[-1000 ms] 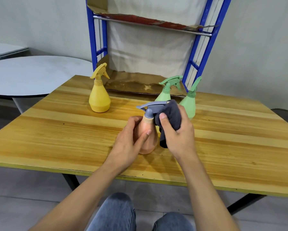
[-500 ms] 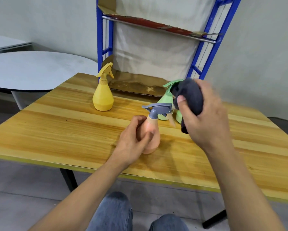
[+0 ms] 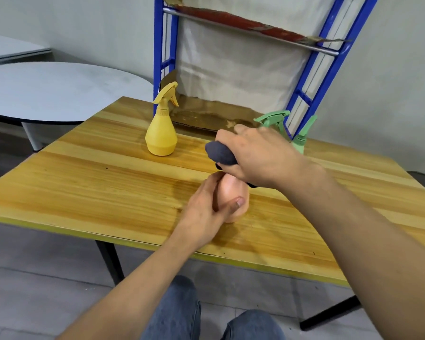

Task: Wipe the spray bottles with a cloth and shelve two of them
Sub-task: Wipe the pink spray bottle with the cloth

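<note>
Wooden table [image 3: 108, 182], yellow front edge, black legs: fills mid-frame. Round grey table [image 3: 59, 94] at left of frame, beyond it. Corner of a second pale tabletop [image 3: 7, 49] at upper left. Grey floor [image 3: 34, 278] below. Blue jeans [image 3: 177, 312] at bottom centre.

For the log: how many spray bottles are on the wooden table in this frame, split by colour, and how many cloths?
Yellow plastic spray bottle: 1
Peach plastic spray bottle: 1
Green plastic spray bottles: 2, one mostly hidden behind the right hand
Dark grey cloth: 1
Total: 4 bottles and 1 cloth, 5 things.
</note>
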### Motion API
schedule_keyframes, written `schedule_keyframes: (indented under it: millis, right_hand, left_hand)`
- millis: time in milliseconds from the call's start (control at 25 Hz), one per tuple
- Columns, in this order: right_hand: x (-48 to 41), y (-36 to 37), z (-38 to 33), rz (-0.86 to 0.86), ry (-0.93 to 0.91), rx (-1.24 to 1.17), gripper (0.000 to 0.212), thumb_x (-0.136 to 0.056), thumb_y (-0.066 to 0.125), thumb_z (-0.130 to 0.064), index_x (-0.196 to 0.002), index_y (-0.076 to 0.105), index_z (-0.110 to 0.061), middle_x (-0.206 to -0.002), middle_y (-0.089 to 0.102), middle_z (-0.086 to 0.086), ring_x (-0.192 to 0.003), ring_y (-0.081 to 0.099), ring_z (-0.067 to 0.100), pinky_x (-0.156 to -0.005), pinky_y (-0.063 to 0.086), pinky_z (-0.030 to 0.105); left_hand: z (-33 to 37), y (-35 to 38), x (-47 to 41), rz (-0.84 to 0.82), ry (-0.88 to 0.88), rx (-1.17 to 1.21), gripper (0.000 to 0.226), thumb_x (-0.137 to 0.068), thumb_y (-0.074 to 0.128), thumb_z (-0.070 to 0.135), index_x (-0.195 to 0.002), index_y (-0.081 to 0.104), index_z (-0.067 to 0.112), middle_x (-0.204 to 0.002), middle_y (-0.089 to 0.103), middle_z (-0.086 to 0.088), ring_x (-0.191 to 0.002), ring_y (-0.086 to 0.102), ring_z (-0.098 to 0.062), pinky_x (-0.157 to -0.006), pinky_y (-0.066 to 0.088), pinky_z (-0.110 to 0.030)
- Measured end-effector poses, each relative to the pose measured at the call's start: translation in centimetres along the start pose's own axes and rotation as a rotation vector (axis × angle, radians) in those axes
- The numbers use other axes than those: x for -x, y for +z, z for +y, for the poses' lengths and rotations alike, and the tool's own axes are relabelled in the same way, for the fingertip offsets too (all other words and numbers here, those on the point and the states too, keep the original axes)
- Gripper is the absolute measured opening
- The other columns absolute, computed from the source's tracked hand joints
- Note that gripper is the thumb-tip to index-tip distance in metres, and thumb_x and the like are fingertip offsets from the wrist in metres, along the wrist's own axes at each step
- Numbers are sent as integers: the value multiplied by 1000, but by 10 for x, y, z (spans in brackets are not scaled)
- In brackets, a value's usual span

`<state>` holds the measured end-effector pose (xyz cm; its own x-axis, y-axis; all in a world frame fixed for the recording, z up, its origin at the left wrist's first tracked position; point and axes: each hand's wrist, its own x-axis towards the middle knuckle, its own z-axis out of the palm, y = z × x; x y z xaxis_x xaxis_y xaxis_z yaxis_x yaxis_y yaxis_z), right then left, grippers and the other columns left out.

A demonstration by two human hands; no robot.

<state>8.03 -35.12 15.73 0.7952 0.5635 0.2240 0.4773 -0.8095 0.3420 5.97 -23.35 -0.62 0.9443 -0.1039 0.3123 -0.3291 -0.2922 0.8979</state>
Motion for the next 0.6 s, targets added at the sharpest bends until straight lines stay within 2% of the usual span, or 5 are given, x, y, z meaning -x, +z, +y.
schedule_keyframes:
  millis: [200,320,440,520,600]
  right_hand:
    - [12,5,4,119,2,-90,36,-94,51,-56,-114,53,-25,-98,62,2,-86,62,30,-72,42,39]
    - [22,2,8,169,41,-215,34,-96,51,-56,-112,55,-26,-95,63,-2,-84,61,26,-74,48,40]
    - [24,1,4,347,147,-473,30,-96,53,-53,-107,56,-25,-88,63,-3,-79,60,22,-72,50,42]
    - [19,-6,5,461,254,-631,31,-95,55,-53,-105,57,-24,-86,62,-2,-77,59,20,-70,50,42]
    - [19,-14,18,430,299,-564,34,-94,53,-59,-110,55,-29,-92,61,-2,-81,58,19,-72,51,42]
  left_hand:
    - [2,0,1,-7,28,-33,61,-89,72,51,-141,47,30,-126,62,8,-115,57,-11,-97,49,-36]
    - [4,1,1,-11,48,-60,64,-88,71,53,-142,45,31,-130,61,8,-117,56,-11,-98,48,-35]
    - [5,0,2,6,51,-77,67,-88,72,51,-144,44,30,-131,59,6,-116,55,-11,-95,44,-28]
    - [3,-2,2,23,43,-70,67,-88,73,51,-144,44,28,-130,60,6,-116,56,-12,-96,45,-29]
    - [1,-3,2,30,34,-68,70,-84,69,59,-143,45,30,-129,60,8,-116,56,-12,-97,47,-32]
